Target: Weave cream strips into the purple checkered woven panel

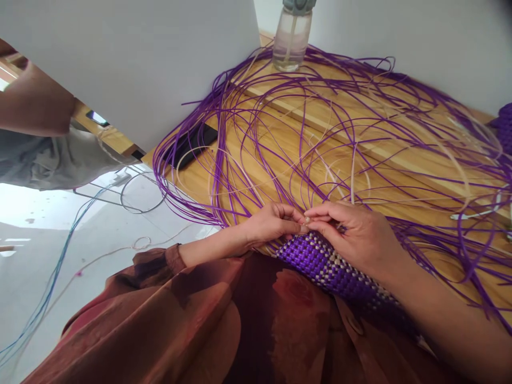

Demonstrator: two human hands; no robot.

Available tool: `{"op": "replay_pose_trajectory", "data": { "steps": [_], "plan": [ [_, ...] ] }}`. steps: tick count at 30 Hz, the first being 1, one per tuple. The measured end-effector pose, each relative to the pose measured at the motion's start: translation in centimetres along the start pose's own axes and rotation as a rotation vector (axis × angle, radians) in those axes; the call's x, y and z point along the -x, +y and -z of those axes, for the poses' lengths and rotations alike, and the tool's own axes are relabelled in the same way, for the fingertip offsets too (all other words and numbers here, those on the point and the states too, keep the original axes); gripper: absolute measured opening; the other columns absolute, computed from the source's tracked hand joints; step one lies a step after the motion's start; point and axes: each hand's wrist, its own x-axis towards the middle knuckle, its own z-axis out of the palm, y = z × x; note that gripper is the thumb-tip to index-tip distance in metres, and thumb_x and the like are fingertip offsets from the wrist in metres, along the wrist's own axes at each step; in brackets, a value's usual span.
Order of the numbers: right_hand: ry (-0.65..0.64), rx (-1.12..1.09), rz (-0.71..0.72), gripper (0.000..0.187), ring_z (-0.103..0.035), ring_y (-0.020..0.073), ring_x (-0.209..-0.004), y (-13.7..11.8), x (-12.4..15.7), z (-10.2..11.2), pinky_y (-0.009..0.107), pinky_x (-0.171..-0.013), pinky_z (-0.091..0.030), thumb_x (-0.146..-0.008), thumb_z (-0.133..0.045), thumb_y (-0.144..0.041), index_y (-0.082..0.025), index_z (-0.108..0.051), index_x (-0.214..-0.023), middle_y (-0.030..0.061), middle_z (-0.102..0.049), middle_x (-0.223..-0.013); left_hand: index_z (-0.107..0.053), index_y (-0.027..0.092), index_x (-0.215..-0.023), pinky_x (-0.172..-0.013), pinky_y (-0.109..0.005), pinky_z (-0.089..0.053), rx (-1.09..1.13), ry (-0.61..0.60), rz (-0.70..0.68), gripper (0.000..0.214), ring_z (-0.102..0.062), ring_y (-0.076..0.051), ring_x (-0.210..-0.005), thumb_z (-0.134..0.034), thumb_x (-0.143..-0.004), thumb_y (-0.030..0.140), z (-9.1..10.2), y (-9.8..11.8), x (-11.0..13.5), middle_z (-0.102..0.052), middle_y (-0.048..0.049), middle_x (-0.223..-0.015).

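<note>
A woven purple and cream panel (320, 261) lies at the near edge of a wooden table (400, 160), partly over my lap. My left hand (272, 223) and my right hand (356, 232) meet at its top edge, fingertips pinched together on a thin strand (306, 220) of the weave. Long loose purple strands (280, 122) and some cream strands (352, 181) fan out from the panel across the table. Both hands are closed in a pinch.
A clear bottle (291, 40) stands at the table's far edge. A black phone (192, 145) lies under the strands at the left edge. Another person's arm and grey garment (48, 154) are at the far left. Wire loops and cords (140, 197) lie on the white floor.
</note>
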Motion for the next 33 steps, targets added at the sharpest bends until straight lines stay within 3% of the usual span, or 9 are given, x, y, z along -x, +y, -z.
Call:
{"op": "replay_pose_trajectory", "data": {
  "steps": [8,11,15,18,22,25,29,33],
  "plan": [
    [-0.219,-0.042,0.169,0.019,-0.068,0.0120,-0.085,0.6,-2.8,0.7,0.024,-0.076,-0.048,-0.092,-0.061,-0.023,-0.022,-0.073,-0.107,-0.0009,-0.076,-0.095,-0.067,0.012,-0.072,-0.051,-0.020,-0.033,0.002,-0.046,-0.042,0.023,-0.046,-0.005,-0.051,-0.081,-0.064,0.029,0.5,-0.4,-0.2,-0.057,0.0034,-0.059],
    [-0.260,0.004,0.130,0.013,-0.066,0.0124,-0.077,0.4,-3.6,0.6,0.025,-0.070,-0.045,-0.091,-0.063,-0.026,-0.022,-0.074,-0.096,-0.0008,-0.074,-0.087,-0.067,0.012,-0.073,-0.051,-0.020,-0.032,0.005,-0.035,-0.052,0.025,-0.045,-0.005,-0.051,-0.081,-0.063,0.029,0.4,-0.5,-0.1,-0.056,0.0038,-0.059],
    [-0.198,0.182,0.091,0.016,-0.062,0.0166,-0.076,-0.5,-3.6,0.6,0.030,-0.071,-0.042,-0.091,-0.058,-0.025,-0.018,-0.071,-0.085,0.0031,-0.070,-0.080,-0.065,0.014,-0.072,-0.050,-0.020,-0.032,-0.009,0.000,-0.031,0.020,-0.045,-0.005,-0.051,-0.077,-0.065,0.028,0.1,-0.4,0.0,-0.054,0.0046,-0.059],
    [-0.214,0.220,-0.032,0.013,-0.059,0.0158,-0.068,-1.7,-4.1,1.0,0.030,-0.065,-0.039,-0.085,-0.060,-0.026,-0.019,-0.068,-0.078,0.0022,-0.067,-0.073,-0.064,0.015,-0.071,-0.049,-0.020,-0.033,-0.027,0.024,-0.020,0.015,-0.044,-0.005,-0.049,-0.073,-0.067,0.025,-0.1,-0.3,0.0,-0.052,0.0052,-0.057],
    [-0.432,0.010,-0.296,0.026,-0.048,0.0104,-0.050,-2.7,-5.7,1.6,0.026,-0.049,-0.032,-0.085,-0.060,-0.041,-0.021,-0.067,-0.071,-0.0021,-0.059,-0.057,-0.060,0.016,-0.068,-0.042,-0.022,-0.028,-0.088,0.073,0.037,0.019,-0.040,-0.006,-0.041,-0.073,-0.068,0.029,-0.4,-0.1,0.1,-0.048,0.0055,-0.050],
    [-0.577,-0.050,-0.323,0.036,-0.041,0.0083,-0.045,-2.1,-6.6,1.7,0.024,-0.043,-0.027,-0.087,-0.057,-0.047,-0.019,-0.066,-0.066,-0.0025,-0.052,-0.051,-0.058,0.016,-0.064,-0.043,-0.022,-0.027,-0.099,0.099,0.014,0.024,-0.039,-0.005,-0.043,-0.076,-0.066,0.031,-0.5,0.0,0.2,-0.048,0.0051,-0.051],
    [-0.614,-0.077,-0.225,0.028,-0.047,0.0081,-0.048,-1.3,-6.6,2.1,0.022,-0.042,-0.029,-0.080,-0.067,-0.045,-0.019,-0.070,-0.070,-0.0014,-0.060,-0.057,-0.060,0.016,-0.068,-0.046,-0.021,-0.029,-0.050,0.074,-0.011,0.023,-0.039,-0.005,-0.046,-0.077,-0.065,0.031,-0.4,-0.1,0.2,-0.048,0.0058,-0.054],
    [-0.577,-0.432,-0.281,0.038,-0.047,0.0091,-0.047,-3.4,-6.8,4.2,0.023,-0.042,-0.035,-0.089,-0.055,-0.048,-0.020,-0.065,-0.067,0.0008,-0.059,-0.057,-0.061,0.015,-0.069,-0.050,-0.020,-0.032,-0.038,0.080,-0.045,0.013,-0.042,-0.005,-0.050,-0.071,-0.070,0.023,-0.6,0.1,0.3,-0.052,0.0044,-0.057]
  ]
}}
